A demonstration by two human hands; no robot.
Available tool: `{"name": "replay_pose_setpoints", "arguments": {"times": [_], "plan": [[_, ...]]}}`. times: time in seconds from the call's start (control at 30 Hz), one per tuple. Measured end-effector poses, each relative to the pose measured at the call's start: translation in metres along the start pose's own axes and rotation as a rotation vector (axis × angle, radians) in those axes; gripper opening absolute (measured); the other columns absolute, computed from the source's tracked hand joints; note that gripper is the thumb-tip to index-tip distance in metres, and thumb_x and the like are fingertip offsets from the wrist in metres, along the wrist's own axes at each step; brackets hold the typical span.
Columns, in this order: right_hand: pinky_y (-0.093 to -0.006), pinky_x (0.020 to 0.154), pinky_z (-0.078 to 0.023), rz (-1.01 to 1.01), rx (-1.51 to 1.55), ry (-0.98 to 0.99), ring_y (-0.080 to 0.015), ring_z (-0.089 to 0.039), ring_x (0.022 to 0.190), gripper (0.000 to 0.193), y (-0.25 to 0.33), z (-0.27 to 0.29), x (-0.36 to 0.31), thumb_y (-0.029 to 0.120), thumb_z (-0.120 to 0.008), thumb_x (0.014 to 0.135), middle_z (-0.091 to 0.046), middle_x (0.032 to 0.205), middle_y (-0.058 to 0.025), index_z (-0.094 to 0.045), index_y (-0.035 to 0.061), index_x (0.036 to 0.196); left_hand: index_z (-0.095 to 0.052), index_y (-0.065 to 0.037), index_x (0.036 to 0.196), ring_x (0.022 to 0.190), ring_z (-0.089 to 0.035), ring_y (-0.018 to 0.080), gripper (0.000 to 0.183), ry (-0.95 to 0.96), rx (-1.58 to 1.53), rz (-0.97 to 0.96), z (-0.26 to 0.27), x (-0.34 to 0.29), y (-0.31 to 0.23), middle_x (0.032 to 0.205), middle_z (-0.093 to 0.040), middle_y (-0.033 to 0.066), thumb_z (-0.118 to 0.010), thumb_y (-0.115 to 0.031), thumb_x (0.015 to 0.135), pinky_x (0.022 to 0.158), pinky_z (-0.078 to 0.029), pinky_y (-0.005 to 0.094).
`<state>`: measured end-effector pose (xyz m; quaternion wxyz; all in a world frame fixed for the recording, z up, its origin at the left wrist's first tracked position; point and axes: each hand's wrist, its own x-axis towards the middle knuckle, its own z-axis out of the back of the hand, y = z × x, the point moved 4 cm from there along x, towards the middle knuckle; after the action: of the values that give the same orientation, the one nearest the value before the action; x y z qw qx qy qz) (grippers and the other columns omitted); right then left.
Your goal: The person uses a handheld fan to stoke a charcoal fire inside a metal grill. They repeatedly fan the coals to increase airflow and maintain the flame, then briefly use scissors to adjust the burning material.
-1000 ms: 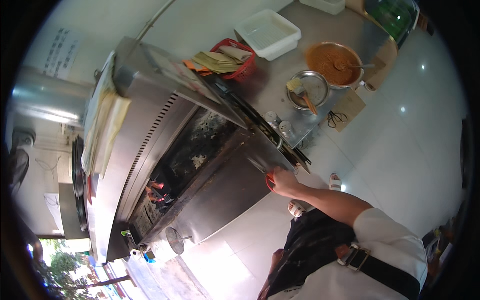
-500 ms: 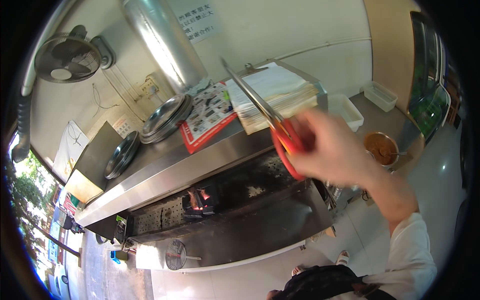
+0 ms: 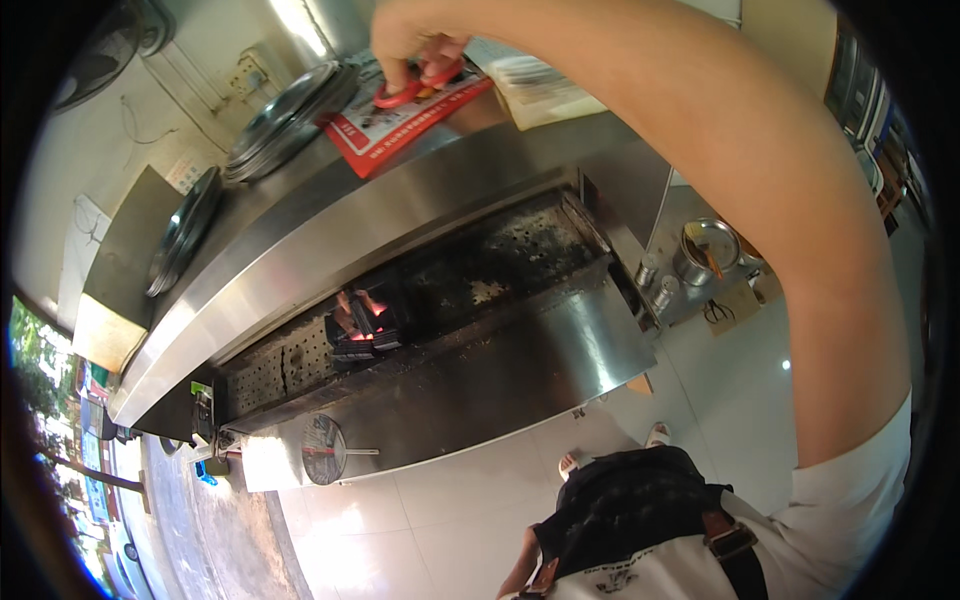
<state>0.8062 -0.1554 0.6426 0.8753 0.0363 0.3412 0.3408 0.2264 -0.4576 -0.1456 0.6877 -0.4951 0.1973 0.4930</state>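
My right hand (image 3: 418, 38) reaches over the raised steel shelf at the top of the view, its fingers at the red loops of a pair of scissors (image 3: 398, 97). The scissors are down at a red-bordered printed sheet (image 3: 372, 150) lying on the shelf; their blades are hidden behind my hand. To the right of the sheet is a stack of pale papers (image 3: 545, 88), partly covered by my forearm. Stacked round metal trays (image 3: 270, 125) stand to the left. At the lower edge a strip of my left arm (image 3: 522, 568) shows beside my body, its hand out of sight.
Below the shelf runs a long charcoal grill (image 3: 500, 250) with glowing charcoal (image 3: 365, 322) left of its middle. A steel ledge (image 3: 480, 375) fronts it, with a round, handled mesh item (image 3: 325, 450) at its left end. A metal pot (image 3: 708, 250) stands to the right.
My right hand has carried the scissors forward and left, from in front of the papers down to the red-bordered sheet. The view has tipped lower, showing more of my body and the floor.
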Motion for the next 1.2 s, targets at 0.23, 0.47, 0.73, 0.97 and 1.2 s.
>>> {"name": "replay_pose_setpoints", "arguments": {"times": [0.23, 0.47, 0.73, 0.97, 1.2], "plan": [[-0.0320, 0.067, -0.060, 0.539, -0.416, -1.121, -0.0199, -0.075, 0.078, 0.020, -0.032, -0.053, -0.167, 0.015, -0.071, 0.092, -0.077, 0.088, -0.0130, -0.075, -0.0033, 0.099, -0.079, -0.009, 0.097, 0.101, -0.074, 0.0347, 0.038, 0.084, 0.241, 0.009, 0.006, 0.014, -0.009, 0.102, -0.076, 0.0191, -0.067, -0.044, 0.089, 0.088, -0.057, 0.0434], [-0.0272, 0.048, -0.039, 1.051, 0.249, -0.946, -0.0088, -0.055, 0.051, 0.014, -0.249, -0.169, -0.207, 0.017, -0.075, 0.094, -0.064, 0.065, -0.0014, -0.069, 0.0050, 0.090, -0.076, -0.008, 0.104, 0.091, -0.073, 0.0378, 0.043, 0.163, 0.133, -0.303, -0.003, 0.050, -0.054, 0.098, -0.074, 0.0217, -0.066, -0.047, 0.092, 0.080, -0.058, 0.0497], [-0.0465, 0.080, -0.057, 0.037, 0.442, -0.092, -0.0350, -0.073, 0.088, 0.029, -0.628, -0.497, -0.127, 0.033, -0.074, 0.089, -0.075, 0.089, -0.0160, -0.075, 0.0051, 0.095, -0.058, -0.001, 0.136, 0.109, -0.068, 0.0341, 0.061, 0.629, 0.182, -0.285, -0.062, -0.006, -0.230, 0.126, -0.065, 0.0265, -0.060, -0.050, 0.100, 0.096, -0.053, 0.0445], [-0.0504, 0.080, -0.057, 0.019, 0.386, -0.627, -0.0413, -0.069, 0.096, 0.039, -0.762, -0.495, 0.003, 0.025, -0.066, 0.096, -0.069, 0.103, -0.0256, -0.060, -0.0080, 0.116, -0.054, 0.000, 0.140, 0.119, -0.064, 0.0326, 0.064, 0.396, 0.114, 0.156, -0.179, -0.059, -0.270, 0.133, -0.062, 0.0268, -0.056, -0.051, 0.102, 0.101, -0.049, 0.0424], [-0.0535, 0.082, -0.057, -0.047, 0.272, -0.279, -0.0423, -0.068, 0.103, 0.043, -0.778, -0.497, 0.160, 0.019, -0.069, 0.087, -0.062, 0.124, -0.0307, -0.064, -0.0131, 0.116, -0.053, -0.003, 0.146, 0.111, -0.067, 0.0264, 0.057, 0.190, 0.018, 0.470, -0.226, -0.128, -0.307, 0.131, -0.066, 0.0164, -0.054, -0.044, 0.106, 0.084, -0.053, 0.0326]]}}
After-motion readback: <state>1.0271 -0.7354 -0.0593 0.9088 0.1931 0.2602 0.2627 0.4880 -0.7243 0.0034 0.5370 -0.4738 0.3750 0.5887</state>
